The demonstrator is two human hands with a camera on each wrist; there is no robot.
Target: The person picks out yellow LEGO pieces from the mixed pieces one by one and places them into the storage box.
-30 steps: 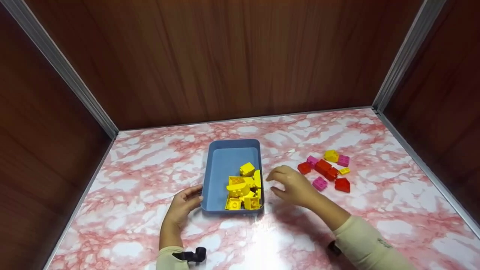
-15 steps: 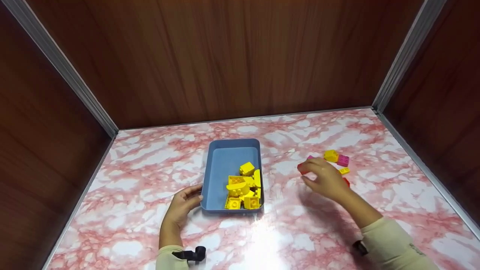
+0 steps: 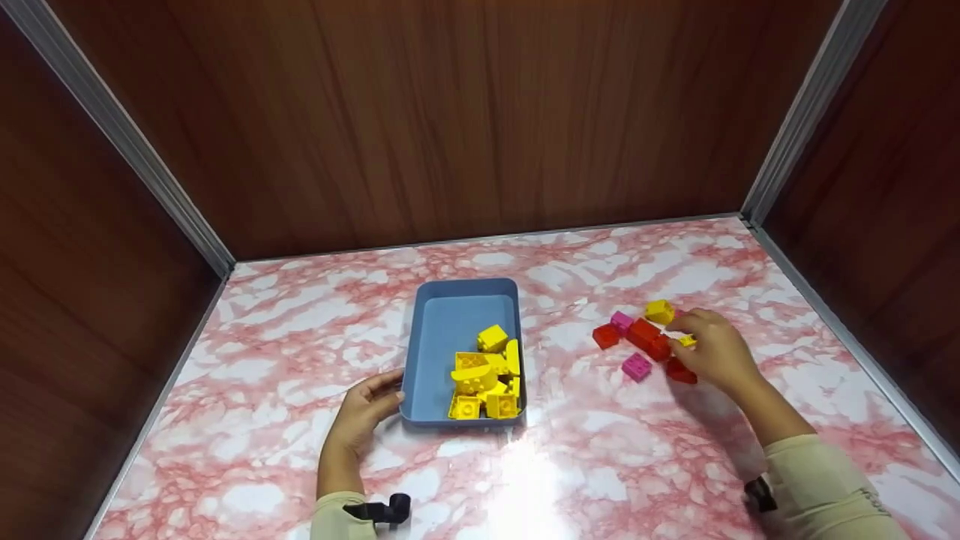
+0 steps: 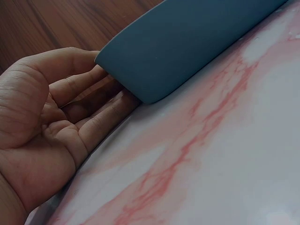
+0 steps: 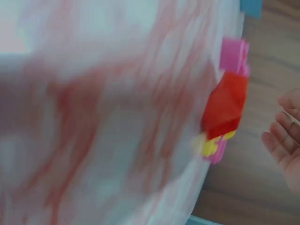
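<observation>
My left hand [image 3: 360, 420] is at the near left side of a blue tray [image 3: 430, 352], its thumb at the rim and its fingers reaching along the outer wall. In the left wrist view, the fingertips touch the tray [image 4: 187, 47] near its corner. Several yellow toy bricks [image 3: 474, 379] lie in the tray's near right part. My right hand [image 3: 716, 349] hovers over the loose bricks on the right, thumb and fingers apart around a small yellow brick [image 3: 688, 341]. The right wrist view shows its fingers [image 5: 276, 145] loosely extended, holding nothing, beyond a red brick [image 5: 226, 103].
Around the right hand lie red bricks [image 3: 645, 336], a red angled brick [image 3: 681, 371], a pink brick [image 3: 637, 367] and a yellow brick [image 3: 660, 311]. The marbled tabletop [image 3: 300, 337] is enclosed by wooden panels [image 3: 480, 127] at the back and sides.
My right hand has moved right from beside the tray, across the loose bricks, to the small yellow one. My left hand has stayed at the tray.
</observation>
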